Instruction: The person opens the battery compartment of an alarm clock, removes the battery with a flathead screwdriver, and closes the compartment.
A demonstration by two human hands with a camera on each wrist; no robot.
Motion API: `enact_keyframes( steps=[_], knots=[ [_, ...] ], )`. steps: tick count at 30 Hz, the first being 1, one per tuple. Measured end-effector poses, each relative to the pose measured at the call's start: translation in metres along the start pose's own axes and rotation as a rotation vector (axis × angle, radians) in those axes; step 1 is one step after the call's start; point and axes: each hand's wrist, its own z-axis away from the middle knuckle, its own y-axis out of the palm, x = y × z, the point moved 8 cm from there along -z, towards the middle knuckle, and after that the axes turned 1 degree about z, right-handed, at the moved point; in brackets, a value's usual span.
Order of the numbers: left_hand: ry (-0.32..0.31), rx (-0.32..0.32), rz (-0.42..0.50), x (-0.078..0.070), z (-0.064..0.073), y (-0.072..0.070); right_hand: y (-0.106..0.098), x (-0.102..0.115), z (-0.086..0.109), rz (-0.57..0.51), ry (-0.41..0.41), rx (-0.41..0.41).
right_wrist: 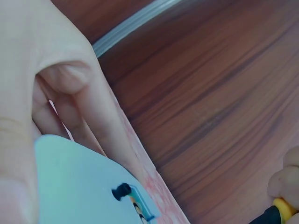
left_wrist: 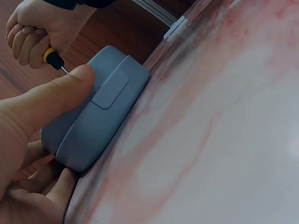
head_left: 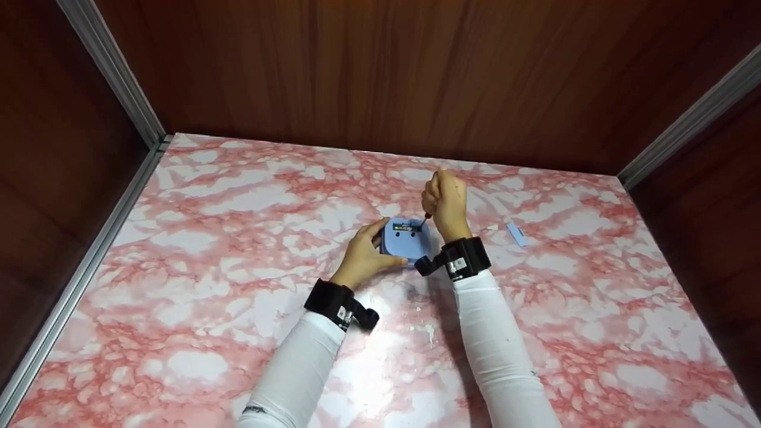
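A rounded light-blue plastic case (head_left: pixel 405 246) rests on the table with an uncovered slot (head_left: pixel 406 227) in its upper face. Beside the slot are two small dark holes. My left hand (head_left: pixel 367 257) grips the case from the left, thumb along its near side, as the left wrist view also shows. Curled around a screwdriver (left_wrist: pixel 54 59) with a black and yellow handle is my right hand (head_left: pixel 447 199). Its metal shaft points down at the right end of the slot; the tip is hidden by the left thumb in the left wrist view.
A small light-blue cover piece (head_left: pixel 516 234) lies on the table to the right of the right hand. The red-and-white marbled table (head_left: pixel 238 238) is bounded by a brown wood-grain panel (head_left: pixel 368 77) at the back and similar panels at both sides.
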Motion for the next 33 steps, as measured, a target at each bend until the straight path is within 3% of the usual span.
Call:
enact_keyframes(
  steps=[15, 24, 33],
  knots=[
    [-0.003, 0.006, 0.021, 0.0, 0.001, -0.001, -0.016, 0.002, -0.001, -0.106, -0.006, -0.138],
    [0.006, -0.001, -0.004, 0.001, 0.001, 0.0, -0.02, 0.002, 0.002, -0.103, -0.033, -0.198],
    [-0.007, 0.008, 0.036, 0.001, 0.0, -0.001, -0.026, 0.005, 0.003, -0.126, -0.039, -0.273]
  ],
)
